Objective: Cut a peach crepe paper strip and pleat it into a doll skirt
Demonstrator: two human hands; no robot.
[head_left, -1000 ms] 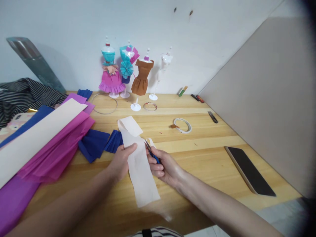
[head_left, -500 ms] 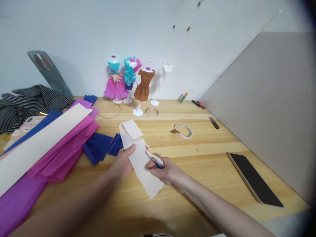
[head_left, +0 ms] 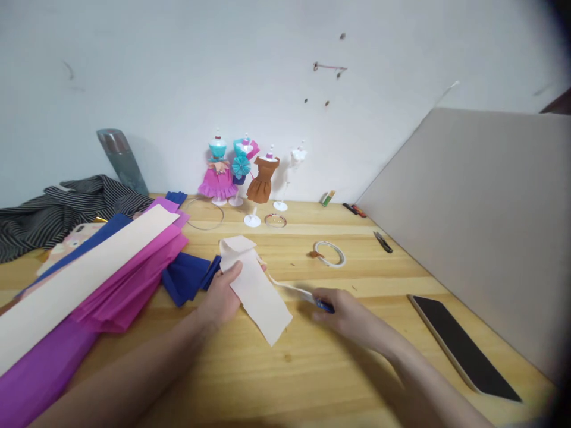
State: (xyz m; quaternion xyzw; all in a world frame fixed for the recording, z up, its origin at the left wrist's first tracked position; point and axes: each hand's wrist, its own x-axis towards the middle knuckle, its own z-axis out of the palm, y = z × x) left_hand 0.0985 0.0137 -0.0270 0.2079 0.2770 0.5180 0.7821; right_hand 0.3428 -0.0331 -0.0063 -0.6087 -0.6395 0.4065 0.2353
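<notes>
My left hand [head_left: 223,295] is closed on a pale cream sheet of crepe paper [head_left: 261,297], its thumb on top and its fingers underneath. The sheet's far end is folded over. From its right edge a thin strip of the same paper [head_left: 285,286] runs toward my right hand [head_left: 345,312]. That hand is closed around what look like blue-handled scissors [head_left: 325,305], mostly hidden by the fingers. The strip's near end lies against them.
Dressed miniature mannequins [head_left: 263,184] stand by the wall. Crepe paper sheets [head_left: 120,297] are piled left, beside blue pieces [head_left: 185,276]. A tape roll [head_left: 341,255], thread snips [head_left: 382,242] and a dark-screened phone or tablet [head_left: 464,348] lie to the right.
My right hand has moved right, away from the sheet, with the scissors. The thin strip now stretches out between sheet and hand. The head view has tilted upward.
</notes>
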